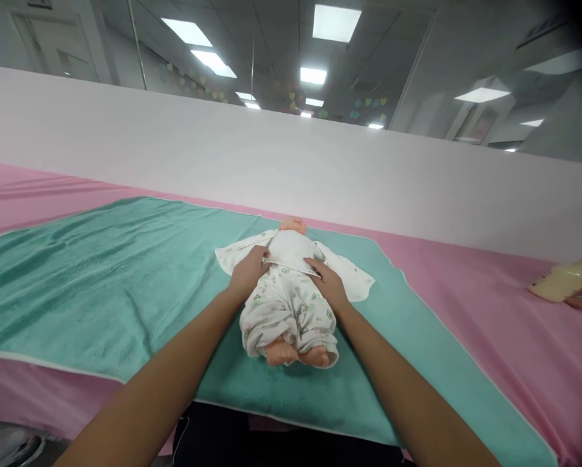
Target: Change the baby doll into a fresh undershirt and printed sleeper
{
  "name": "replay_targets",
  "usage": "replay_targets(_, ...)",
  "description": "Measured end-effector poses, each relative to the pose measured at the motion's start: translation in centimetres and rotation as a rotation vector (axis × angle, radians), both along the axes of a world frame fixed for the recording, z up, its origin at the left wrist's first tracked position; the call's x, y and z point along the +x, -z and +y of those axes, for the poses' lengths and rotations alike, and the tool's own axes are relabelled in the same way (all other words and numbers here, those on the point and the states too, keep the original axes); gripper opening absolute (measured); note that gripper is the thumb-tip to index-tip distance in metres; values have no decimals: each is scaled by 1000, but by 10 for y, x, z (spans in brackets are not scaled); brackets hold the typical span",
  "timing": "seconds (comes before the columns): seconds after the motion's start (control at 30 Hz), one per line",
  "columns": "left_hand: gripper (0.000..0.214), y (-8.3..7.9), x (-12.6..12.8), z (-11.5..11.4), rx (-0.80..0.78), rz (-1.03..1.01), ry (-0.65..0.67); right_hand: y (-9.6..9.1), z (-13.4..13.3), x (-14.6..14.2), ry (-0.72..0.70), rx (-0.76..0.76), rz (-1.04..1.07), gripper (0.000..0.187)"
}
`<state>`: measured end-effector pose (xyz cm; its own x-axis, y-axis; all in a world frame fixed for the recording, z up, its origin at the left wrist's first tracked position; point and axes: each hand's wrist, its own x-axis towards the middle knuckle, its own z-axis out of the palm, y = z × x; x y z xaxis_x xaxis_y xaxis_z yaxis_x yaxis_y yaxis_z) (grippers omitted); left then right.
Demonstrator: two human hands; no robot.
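Note:
A baby doll [291, 295] lies on its back on a teal towel [101, 279], head away from me and bare feet toward me. It wears white printed trousers [291, 311] and lies on an open white garment [349, 275]. My left hand [247, 272] grips the trousers' waistband at the doll's left-hand side. On the other side my right hand [327, 282] grips the same waistband. Both hands have their fingers curled onto the fabric.
The towel lies on a pink sheet [490, 311] over a table. A white partition [291, 155] runs along the far edge. At the far right lies a pale yellow object [560, 282], partly cut off by the frame edge.

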<state>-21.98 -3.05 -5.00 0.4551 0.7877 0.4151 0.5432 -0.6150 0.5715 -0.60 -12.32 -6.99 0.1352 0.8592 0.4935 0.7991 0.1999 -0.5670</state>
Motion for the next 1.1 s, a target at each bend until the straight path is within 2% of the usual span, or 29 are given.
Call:
replay_targets(0.07,41,3,0,3,-161,-75,17,-1,-1,0,20,4,48,38)
replay_targets(0.13,46,5,-1,4,-239,-84,80,0,-2,0,41,7,86,37)
replay_targets(0.23,43,6,-1,5,-199,-85,123,-1,0,0,82,7,126,35)
replay_targets(0.4,31,-2,9,19,-75,-143,82,-8,10,4,122,6,47,25)
replay_targets(0.53,27,-3,20,36,-96,-185,125,-12,28,14,117,-2,14,21)
replay_targets(0.63,20,2,21,41,-163,-263,133,-6,42,22,108,18,153,19)
replay_targets(0.77,21,-1,8,35,-348,-311,262,6,53,28,96,44,420,20)
replay_targets(0.93,24,-20,-14,30,-792,-213,537,13,52,31,101,85,518,28)
replay_targets(1.0,27,-24,-18,30,-887,-203,567,14,52,32,75,88,526,33)
replay_targets(1.1,26,-23,-18,29,-917,-174,553,15,53,33,4,97,535,38)
